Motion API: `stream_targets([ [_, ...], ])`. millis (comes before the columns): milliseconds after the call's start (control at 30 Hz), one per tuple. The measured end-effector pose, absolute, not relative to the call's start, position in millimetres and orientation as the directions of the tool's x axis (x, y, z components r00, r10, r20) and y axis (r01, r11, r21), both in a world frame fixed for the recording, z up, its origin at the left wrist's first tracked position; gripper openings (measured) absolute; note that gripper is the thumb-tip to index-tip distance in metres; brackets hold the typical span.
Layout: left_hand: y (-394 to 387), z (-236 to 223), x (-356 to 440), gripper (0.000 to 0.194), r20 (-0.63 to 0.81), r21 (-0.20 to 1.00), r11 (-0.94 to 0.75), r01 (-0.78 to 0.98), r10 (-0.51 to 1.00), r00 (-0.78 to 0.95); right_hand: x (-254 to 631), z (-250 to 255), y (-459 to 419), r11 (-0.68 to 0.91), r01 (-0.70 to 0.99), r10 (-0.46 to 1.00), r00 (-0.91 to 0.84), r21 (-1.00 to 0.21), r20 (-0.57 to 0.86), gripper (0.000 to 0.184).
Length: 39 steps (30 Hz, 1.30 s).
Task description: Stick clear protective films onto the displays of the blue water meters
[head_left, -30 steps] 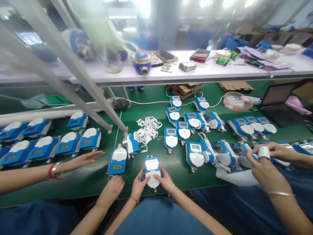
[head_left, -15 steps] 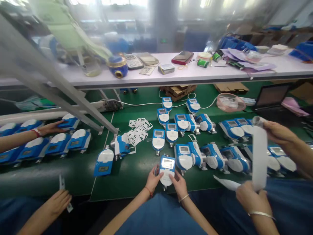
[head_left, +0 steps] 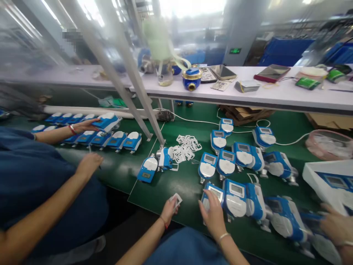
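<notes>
My left hand (head_left: 168,210) is closed on a small white frame (head_left: 178,200), pinched at its edge above the green bench. My right hand (head_left: 215,213) rests over a blue-and-white meter (head_left: 217,192) at the left end of the front row, fingers apart and partly covering its display. Beyond my hands lies a loose pile of white frames (head_left: 185,148). A meter lying on its side (head_left: 165,159) touches that pile's left side, and another meter (head_left: 148,169) sits beside it. More meters (head_left: 235,197) stand close on the right.
On the left, a co-worker's hand (head_left: 91,125) lifts a meter (head_left: 107,121) above rows of meters. Another person's blurred hand (head_left: 336,224) is at the right edge, near a white box (head_left: 311,176). A shelf (head_left: 264,95) crosses the back, with slanted metal posts (head_left: 146,106).
The meter that both my hands held has moved right and stands at the row's end. My left hand has come away with a white frame. The view has turned left.
</notes>
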<state>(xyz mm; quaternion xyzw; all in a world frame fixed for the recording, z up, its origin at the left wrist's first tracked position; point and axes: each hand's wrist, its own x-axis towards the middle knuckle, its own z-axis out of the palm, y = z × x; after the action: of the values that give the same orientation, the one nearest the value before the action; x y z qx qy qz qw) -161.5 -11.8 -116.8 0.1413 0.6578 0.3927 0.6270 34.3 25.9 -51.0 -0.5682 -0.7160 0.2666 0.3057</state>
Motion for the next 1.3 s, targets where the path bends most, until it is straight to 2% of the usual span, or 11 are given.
stream_targets([
  [133,-36.2,-112.4,-183.6,0.041,-0.685,0.723,0.636,-0.271,0.712,-0.156,-48.7,-45.6,110.8,0.562,0.608,0.800,-0.573,-0.562,0.179,0.044],
  [300,-77.6,-98.6,-193.4,0.039,-0.587,0.808,0.571,-0.142,0.801,-0.115,-155.8,-51.6,197.6,0.867,0.338,0.391,-0.917,-0.365,0.078,0.034],
  [367,-88.7,-89.1,-212.9,0.029,-0.546,0.838,0.544,-0.043,0.835,-0.076,-184.0,-57.8,218.8,0.917,0.238,0.251,-0.968,-0.320,0.001,0.031],
  [500,-75.2,-65.6,-310.2,0.029,-0.422,0.889,0.417,0.189,0.906,-0.013,-212.6,-68.1,246.6,0.946,0.125,0.087,-0.987,-0.299,-0.137,0.031],
  [600,-39.4,-54.7,-399.6,0.032,-0.348,0.895,0.318,0.314,0.937,0.042,-216.0,-68.4,256.6,0.929,0.135,0.068,-0.977,-0.344,-0.200,0.030],
  [667,-18.1,-54.2,-436.5,0.031,-0.324,0.891,0.273,0.362,0.942,0.085,-208.8,-64.3,258.4,0.900,0.192,0.112,-0.969,-0.391,-0.218,0.030],
  [767,-9.5,-61.1,-436.5,0.029,-0.325,0.895,0.264,0.359,0.938,0.120,-180.6,-52.7,254.9,0.816,0.335,0.259,-0.941,-0.472,-0.219,0.029],
  [833,-20.3,-68.4,-402.8,0.029,-0.346,0.910,0.308,0.279,0.933,0.100,-152.0,-43.3,247.2,0.717,0.448,0.401,-0.892,-0.535,-0.208,0.029],
  [1000,-59.0,-89.6,-277.9,0.023,-0.472,0.873,0.454,-0.177,0.879,-0.074,-78.8,-33.6,191.9,0.263,0.626,0.781,-0.585,-0.734,-0.218,0.033],
  [1133,-52.7,-98.2,-232.1,0.021,-0.579,0.728,0.418,-0.544,0.799,-0.161,-52.5,-53.3,111.9,-0.176,0.455,0.899,-0.286,-0.873,-0.330,0.033],
  [1300,-25.1,-83.8,-240.9,0.026,-0.659,0.527,0.314,-0.790,0.737,-0.147,-53.0,-93.7,43.9,-0.501,0.146,0.847,-0.120,-0.853,-0.518,0.031],
])
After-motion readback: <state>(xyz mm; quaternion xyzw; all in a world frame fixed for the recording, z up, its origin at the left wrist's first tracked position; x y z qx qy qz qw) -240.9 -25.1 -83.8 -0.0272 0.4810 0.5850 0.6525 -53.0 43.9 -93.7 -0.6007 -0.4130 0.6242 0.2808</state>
